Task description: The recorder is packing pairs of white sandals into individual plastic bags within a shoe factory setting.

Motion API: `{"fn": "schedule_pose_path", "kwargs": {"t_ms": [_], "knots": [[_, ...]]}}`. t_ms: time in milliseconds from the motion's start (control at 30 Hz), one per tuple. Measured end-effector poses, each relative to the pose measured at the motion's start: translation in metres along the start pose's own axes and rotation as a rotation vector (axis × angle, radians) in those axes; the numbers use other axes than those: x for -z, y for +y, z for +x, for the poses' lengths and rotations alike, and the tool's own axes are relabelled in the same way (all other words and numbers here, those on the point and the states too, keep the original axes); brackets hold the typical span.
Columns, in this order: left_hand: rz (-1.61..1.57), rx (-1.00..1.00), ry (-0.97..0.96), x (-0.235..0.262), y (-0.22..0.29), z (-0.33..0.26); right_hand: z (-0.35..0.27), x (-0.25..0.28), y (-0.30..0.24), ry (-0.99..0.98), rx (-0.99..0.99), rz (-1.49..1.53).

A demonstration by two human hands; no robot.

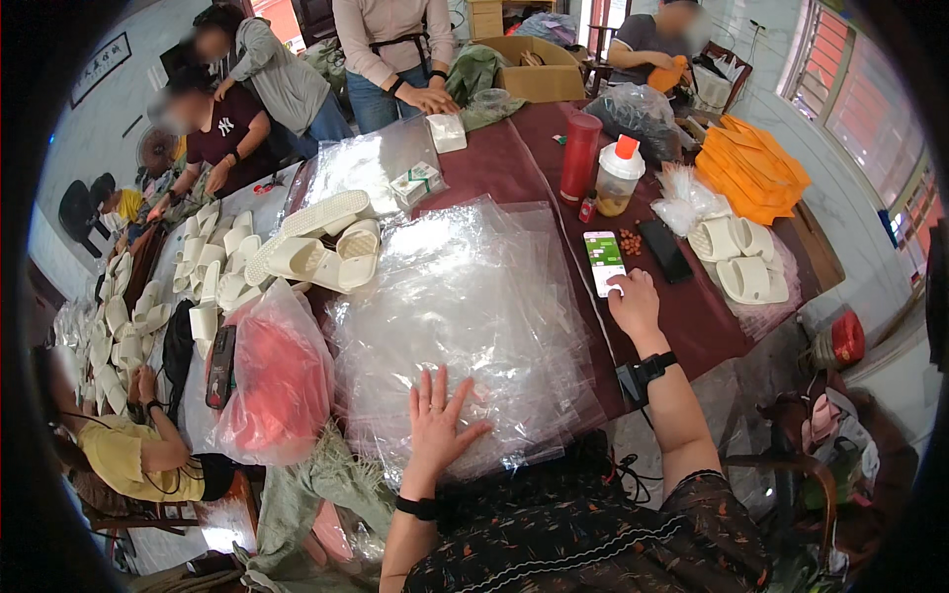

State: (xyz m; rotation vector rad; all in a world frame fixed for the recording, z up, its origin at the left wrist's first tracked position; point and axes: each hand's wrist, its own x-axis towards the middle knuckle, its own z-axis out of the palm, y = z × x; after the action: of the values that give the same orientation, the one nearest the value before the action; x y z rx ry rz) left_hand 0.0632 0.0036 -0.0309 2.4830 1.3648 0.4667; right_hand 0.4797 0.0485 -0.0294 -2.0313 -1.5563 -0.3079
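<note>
Fingers on the left hand are spread wide, lying flat on the near part of a big pile of clear bags, and they grip nothing. Fingers on the right hand are bent, with a tip at the low end of a white phone. I cannot tell if they pinch it or just touch it.

Left of the pile sits a puffy see-through bag with red stuff inside. At the pile's far left corner lies a heap of white slippers. If that heap got bumped, a slipper could slide down onto the pile. Just past the pile's far edge is a small white and green box.

The pile itself rests on a dark red cloth. Its sheets look slick, and their edges stick out all ways. A hard push from the left hand could make the top ones slip and fan out.

Right of the pile is the white phone, and next come some small brown balls and a black phone. A bump from the right hand could send the balls rolling. Past the white phone, off the pile's far right corner, stands a cup with an orange top. A knock could tip it, and any drink inside might wet the bags.
</note>
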Motion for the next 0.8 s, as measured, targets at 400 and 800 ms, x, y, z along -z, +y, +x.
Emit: {"fn": "schedule_pose_path", "kwargs": {"t_ms": [400,800], "knots": [[0.002,-0.004,0.011,-0.004,-0.002,0.000,0.002,0.006,0.001,0.045,-0.086,-0.017],[0.009,-0.007,0.018,-0.003,-0.001,-0.001,0.013,-0.002,-0.006,0.009,-0.007,0.008]]}}
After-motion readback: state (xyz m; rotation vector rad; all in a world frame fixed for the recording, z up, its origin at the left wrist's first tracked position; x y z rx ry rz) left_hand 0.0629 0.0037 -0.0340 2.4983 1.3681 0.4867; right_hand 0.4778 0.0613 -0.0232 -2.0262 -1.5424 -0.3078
